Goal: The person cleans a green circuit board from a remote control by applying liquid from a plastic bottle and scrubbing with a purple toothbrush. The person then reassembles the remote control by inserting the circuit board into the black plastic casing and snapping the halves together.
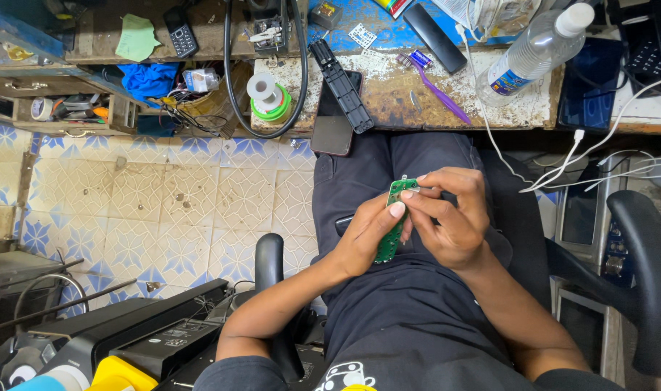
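Centre frame, over the lap: left hand (366,235) is gripping the green circuit board (392,228), right hand (453,217) is pinching its top edge. Nothing is supporting it underneath; a loosening grip likely drops it to the tiled floor (171,203). Over-flexing could crack it.
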